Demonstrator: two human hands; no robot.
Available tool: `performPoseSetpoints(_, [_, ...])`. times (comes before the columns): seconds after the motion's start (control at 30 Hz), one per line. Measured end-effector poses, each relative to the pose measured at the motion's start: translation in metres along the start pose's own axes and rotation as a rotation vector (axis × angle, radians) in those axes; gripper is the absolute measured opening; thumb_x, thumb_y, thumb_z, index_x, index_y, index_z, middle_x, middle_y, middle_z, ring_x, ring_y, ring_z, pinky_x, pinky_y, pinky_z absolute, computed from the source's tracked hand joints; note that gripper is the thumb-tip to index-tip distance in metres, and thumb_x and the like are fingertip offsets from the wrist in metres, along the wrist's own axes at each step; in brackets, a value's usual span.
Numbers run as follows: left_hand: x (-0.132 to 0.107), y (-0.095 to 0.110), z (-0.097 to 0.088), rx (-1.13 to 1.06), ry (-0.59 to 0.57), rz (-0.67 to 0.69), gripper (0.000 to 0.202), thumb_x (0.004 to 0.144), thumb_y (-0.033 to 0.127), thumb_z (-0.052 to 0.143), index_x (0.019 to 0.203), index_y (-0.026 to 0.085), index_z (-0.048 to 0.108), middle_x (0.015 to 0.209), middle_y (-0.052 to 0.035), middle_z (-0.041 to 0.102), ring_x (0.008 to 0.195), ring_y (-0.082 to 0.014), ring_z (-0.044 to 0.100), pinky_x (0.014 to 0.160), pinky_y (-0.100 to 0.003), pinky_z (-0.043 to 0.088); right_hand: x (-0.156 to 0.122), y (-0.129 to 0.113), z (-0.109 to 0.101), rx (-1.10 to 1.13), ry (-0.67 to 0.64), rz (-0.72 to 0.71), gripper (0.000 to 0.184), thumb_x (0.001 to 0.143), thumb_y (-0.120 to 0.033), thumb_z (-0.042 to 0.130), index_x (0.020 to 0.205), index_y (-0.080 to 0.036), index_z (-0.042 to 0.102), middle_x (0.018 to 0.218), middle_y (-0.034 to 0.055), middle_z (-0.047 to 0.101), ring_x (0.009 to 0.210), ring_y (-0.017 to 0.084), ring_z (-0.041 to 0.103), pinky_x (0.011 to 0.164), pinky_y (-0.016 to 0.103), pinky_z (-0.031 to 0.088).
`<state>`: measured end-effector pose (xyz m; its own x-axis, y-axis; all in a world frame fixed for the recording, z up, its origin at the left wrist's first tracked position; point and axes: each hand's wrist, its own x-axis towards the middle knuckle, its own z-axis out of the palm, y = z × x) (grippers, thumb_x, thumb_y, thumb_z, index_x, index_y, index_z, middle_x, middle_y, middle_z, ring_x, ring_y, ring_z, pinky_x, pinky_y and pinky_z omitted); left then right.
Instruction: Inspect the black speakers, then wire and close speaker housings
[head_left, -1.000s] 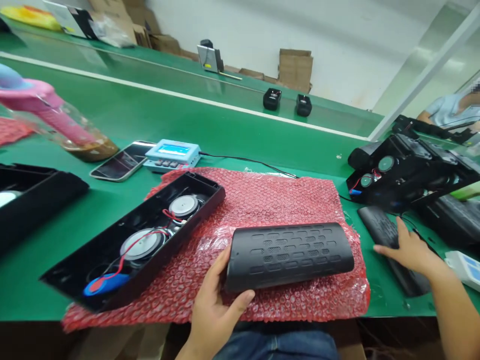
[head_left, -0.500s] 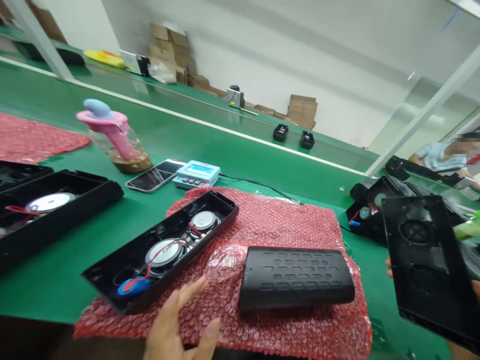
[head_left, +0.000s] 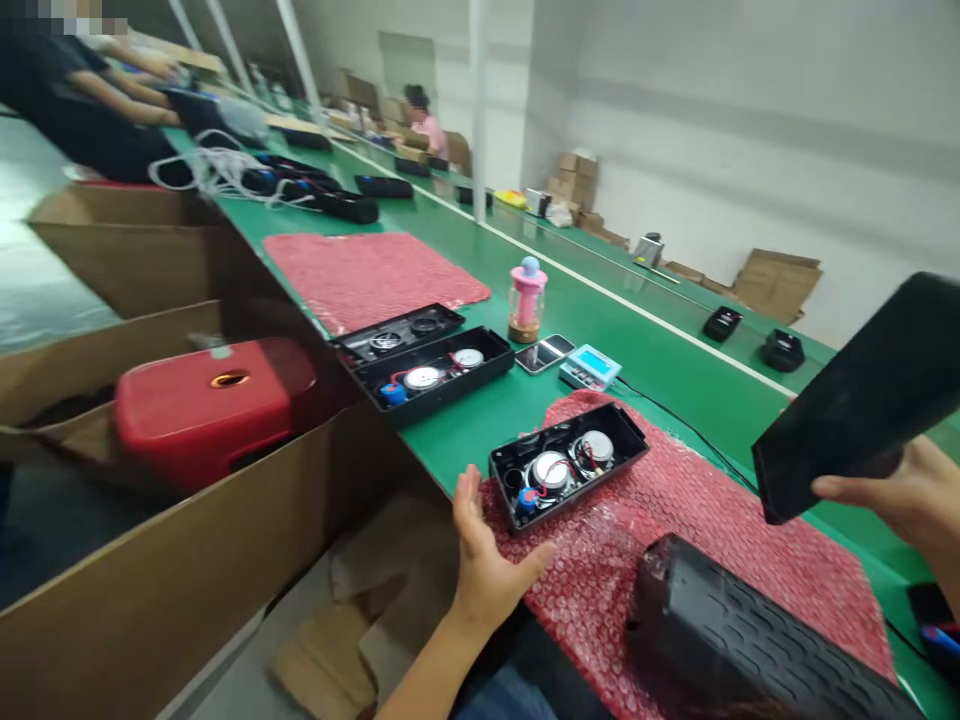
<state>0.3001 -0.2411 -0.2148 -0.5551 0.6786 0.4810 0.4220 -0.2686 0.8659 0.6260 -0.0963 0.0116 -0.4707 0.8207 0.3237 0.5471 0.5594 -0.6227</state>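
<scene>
My right hand (head_left: 911,495) grips a flat black speaker panel (head_left: 862,400), held up at the right edge above the table. My left hand (head_left: 484,560) is open, fingers stretched, just left of an open black speaker housing (head_left: 566,463) that shows two round drivers, red wires and a blue part. That housing lies on a red bubble-wrap sheet (head_left: 712,520). A black perforated speaker grille (head_left: 750,645) lies on the sheet's near end.
More open black housings (head_left: 431,368) lie further along the green table (head_left: 480,420), with a second red sheet (head_left: 371,275), a pink-topped bottle (head_left: 526,300), a phone (head_left: 545,352) and a blue meter (head_left: 591,366). Cardboard boxes and a red stool (head_left: 217,405) stand left. Other people work far back.
The view has swung left and back along the table. My right hand has lifted the black panel higher. My left hand has moved from the grille towards the open housing's end.
</scene>
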Motion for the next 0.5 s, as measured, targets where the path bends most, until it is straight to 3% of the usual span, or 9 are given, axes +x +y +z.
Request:
performPoseSetpoints(0.07, [0.001,0.000,0.001,-0.007,0.001,-0.011,0.112,0.072,0.048,0.074,0.149,0.021,-0.002,0.155,-0.0248,0.011,0.144,-0.0383,0.016,0.114,-0.060,0.019,0.028,-0.016,0.025,-0.149,-0.062,-0.093,0.043,0.066,-0.041,0.077,0.100,-0.027,0.056,0.088,0.0074,0.064,0.083,0.033,0.065,0.069,0.047,0.058])
performPoseSetpoints(0.17, [0.009,0.002,-0.001,0.013,-0.026,0.003,0.114,0.070,0.054,0.075,0.150,0.021,0.000,0.155,-0.0241,0.015,0.143,-0.0389,0.020,0.112,-0.058,0.026,0.057,-0.043,0.070,-0.371,-0.284,-0.378,0.074,0.068,-0.024,0.065,0.136,-0.025,0.037,0.129,0.0132,0.049,0.120,0.037,0.048,0.099,0.058,0.043])
performPoseSetpoints(0.23, [0.015,0.002,-0.003,0.044,-0.055,0.020,0.116,0.068,0.054,0.076,0.151,0.022,0.001,0.154,-0.0233,0.019,0.142,-0.0384,0.023,0.111,-0.057,0.030,0.069,-0.058,0.101,-0.459,-0.438,-0.504,0.087,0.066,-0.011,0.057,0.144,-0.026,0.024,0.139,0.0140,0.039,0.125,0.035,0.043,0.101,0.059,0.040])
performPoseSetpoints(0.33, [0.021,-0.001,-0.005,0.074,-0.061,0.048,0.120,0.065,0.051,0.079,0.150,0.024,-0.001,0.152,-0.0229,0.026,0.139,-0.0388,0.030,0.110,-0.060,0.031,0.084,-0.069,0.138,-0.569,-0.597,-0.597,0.095,0.058,-0.001,0.052,0.144,-0.029,0.024,0.140,0.0139,0.039,0.126,0.034,0.041,0.100,0.060,0.037])
performPoseSetpoints(0.5, [0.021,-0.002,-0.011,0.043,-0.127,0.003,0.131,0.054,0.061,0.082,0.150,0.022,0.001,0.149,-0.0242,0.030,0.136,-0.0414,0.035,0.108,-0.061,0.035,0.108,-0.059,0.168,-0.651,-0.715,-0.647,0.098,0.056,-0.003,0.055,0.144,-0.031,0.023,0.140,0.0150,0.038,0.127,0.037,0.039,0.096,0.065,0.034])
